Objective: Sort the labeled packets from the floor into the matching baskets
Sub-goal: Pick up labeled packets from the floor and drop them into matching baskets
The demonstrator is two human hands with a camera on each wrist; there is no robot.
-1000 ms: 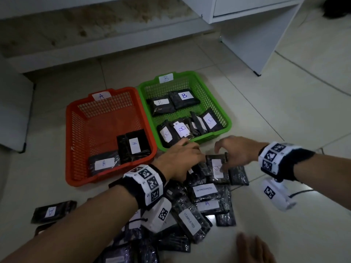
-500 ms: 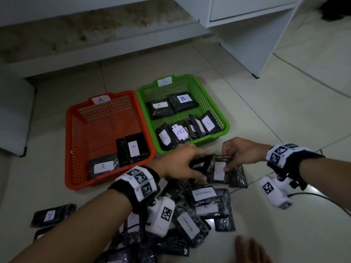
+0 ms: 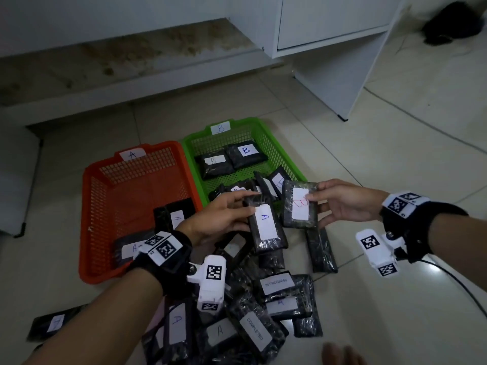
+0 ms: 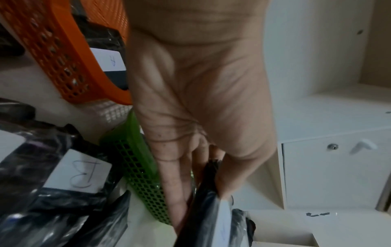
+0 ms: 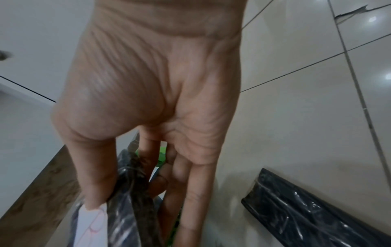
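Observation:
My left hand [image 3: 224,214] grips a black packet labelled A [image 3: 266,227] by its top end, lifted above the pile; the left wrist view shows the same packet [image 4: 209,215] pinched between thumb and fingers. My right hand [image 3: 340,204] pinches a black packet with a red B label [image 3: 299,206] by its right edge, held over the front rim of the green basket [image 3: 274,143]. In the right wrist view the thumb presses on that label [image 5: 91,224]. The orange basket marked A [image 3: 110,206] holds three A packets. The green basket marked B holds several B packets.
A pile of black labelled packets [image 3: 253,317] lies on the tiled floor in front of the baskets, some reading IN PROGRESS and COMPLETED. One stray packet [image 3: 52,325] lies far left. A white cabinet [image 3: 340,48] stands behind. A dark packet [image 5: 313,208] lies right of my right hand.
Both hands have lifted a packet each off the pile. The left one now holds the A packet up; the right one has raised the B packet toward the green basket.

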